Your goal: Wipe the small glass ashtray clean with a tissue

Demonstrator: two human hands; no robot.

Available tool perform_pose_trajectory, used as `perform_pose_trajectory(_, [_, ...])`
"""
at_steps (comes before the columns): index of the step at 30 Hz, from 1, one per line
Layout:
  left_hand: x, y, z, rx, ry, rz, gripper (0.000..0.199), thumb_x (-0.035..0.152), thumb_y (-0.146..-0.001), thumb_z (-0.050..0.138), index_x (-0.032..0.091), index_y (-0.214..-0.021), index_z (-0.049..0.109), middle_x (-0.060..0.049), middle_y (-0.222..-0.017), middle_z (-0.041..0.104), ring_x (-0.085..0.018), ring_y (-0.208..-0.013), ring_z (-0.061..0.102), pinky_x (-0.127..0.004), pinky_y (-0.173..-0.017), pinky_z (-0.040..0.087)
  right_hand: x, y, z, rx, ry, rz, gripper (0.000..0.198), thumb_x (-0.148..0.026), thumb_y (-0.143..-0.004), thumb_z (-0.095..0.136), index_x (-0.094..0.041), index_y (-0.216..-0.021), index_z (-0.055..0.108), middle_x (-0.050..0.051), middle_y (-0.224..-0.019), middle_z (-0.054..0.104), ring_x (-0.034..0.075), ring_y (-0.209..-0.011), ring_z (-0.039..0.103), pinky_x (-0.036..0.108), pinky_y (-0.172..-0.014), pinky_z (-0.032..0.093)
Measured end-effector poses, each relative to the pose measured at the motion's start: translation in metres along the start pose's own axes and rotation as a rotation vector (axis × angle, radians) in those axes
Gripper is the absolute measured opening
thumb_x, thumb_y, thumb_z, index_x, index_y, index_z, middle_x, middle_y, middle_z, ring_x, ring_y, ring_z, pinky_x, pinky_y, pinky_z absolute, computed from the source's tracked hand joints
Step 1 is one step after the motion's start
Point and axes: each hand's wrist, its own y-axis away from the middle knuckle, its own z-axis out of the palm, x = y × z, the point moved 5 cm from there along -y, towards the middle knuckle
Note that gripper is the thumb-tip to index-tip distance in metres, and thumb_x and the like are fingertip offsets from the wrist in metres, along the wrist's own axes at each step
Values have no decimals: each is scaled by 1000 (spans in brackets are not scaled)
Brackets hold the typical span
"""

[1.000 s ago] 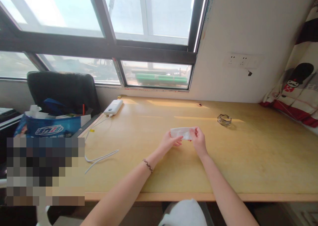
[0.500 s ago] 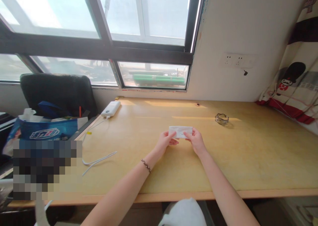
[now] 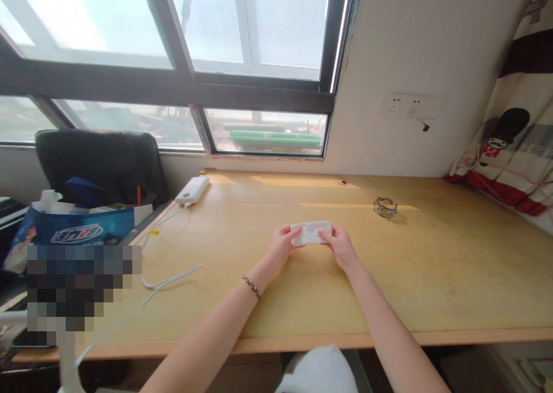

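Observation:
A small white rectangle, which looks like a folded tissue (image 3: pixel 310 233), is held up over the wooden table between both hands. My left hand (image 3: pixel 282 246) pinches its left end, thumb on top and fingers tucked beneath. On the opposite end, my right hand (image 3: pixel 341 246) grips it the same way, its thumb lying across the near face. The tissue tilts slightly, its right side a bit higher. A dark braided bracelet circles my left wrist.
On the table (image 3: pixel 432 278) a metallic bracelet-like ring (image 3: pixel 385 207) lies to the right. A white power bank (image 3: pixel 192 191) with a white cable (image 3: pixel 173 279) sits at the left edge. Beyond that edge are a blue bag (image 3: pixel 82 226) and a black chair (image 3: pixel 101 162).
The tissue has shifted slightly left and tilted, its left end lower. My left hand's lower fingers, earlier showing below the tissue, are now mostly tucked out of sight.

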Motion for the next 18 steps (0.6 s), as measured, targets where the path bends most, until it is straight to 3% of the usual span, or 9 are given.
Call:
perform_pose_trajectory(7, [-1,-3,-8,89,-82,77,29,35,-55,70,13,-67,55,-2,-64,61,-9,-52,54,-20,-50,41,2,-5,-13,146,74,-53,34,-40,-61,64,-15,-83,60,4,-73,65,14,-59,58,22,-49,45])
perform_pose_trajectory(14, [5,1,-4,88,-177,64,37,42,-59,65,14,-82,58,-3,-71,61,-11,-57,55,-19,-48,40,-1,-3,-9,109,83,-88,29,-38,-64,62,-16,-81,59,4,-75,65,16,-64,59,28,-60,47])
perform_pose_trajectory(18, [6,2,-5,140,-349,79,34,43,-60,62,11,-72,61,-2,-59,58,-9,-50,49,-18,-44,34,-4,-2,-9,148,143,-132,30,-34,-58,67,-18,-81,56,3,-79,64,16,-69,59,28,-63,47])
